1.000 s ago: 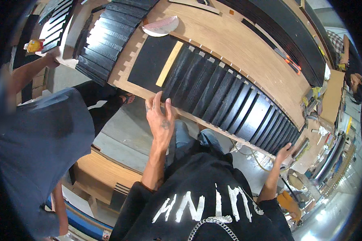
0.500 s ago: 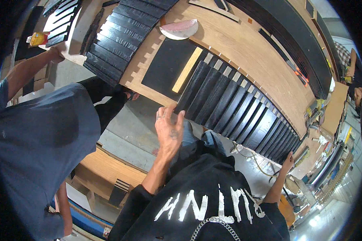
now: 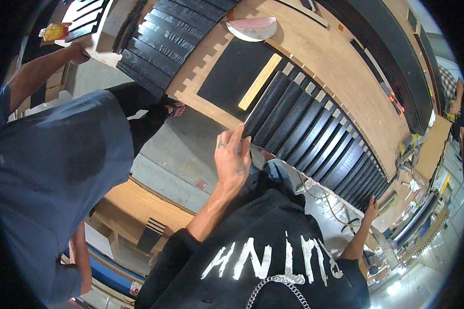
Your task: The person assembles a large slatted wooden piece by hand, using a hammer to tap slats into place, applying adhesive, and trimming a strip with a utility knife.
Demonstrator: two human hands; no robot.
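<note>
A row of black wooden slats (image 3: 299, 126) lies side by side across the near part of the workbench, with short pale ends showing along its far edge. My left hand (image 3: 234, 162) is at the row's near left corner, fingers bent and apart, index fingertip and thumb by the end slat. At the opposite end, my right hand (image 3: 370, 210) is closed at the near right corner of the slats; its fingers are partly hidden. Left of the row, a pale yellow wood strip (image 3: 260, 81) rests on a black panel (image 3: 227, 72).
A coworker in a dark shirt (image 3: 62, 165) stands at left, beside another black slatted panel (image 3: 165, 44). A pink-and-white half-round piece (image 3: 251, 29) rests on the wood-coloured bench top (image 3: 307, 38). Orange-handled tools (image 3: 393, 102) lie at far right. Below is a wooden shelf (image 3: 134, 206).
The view has shifted, so the bench appears farther right. My left hand stays at the slats' left corner, its index finger now reaching farther up beside the end slat. My right hand keeps its place.
</note>
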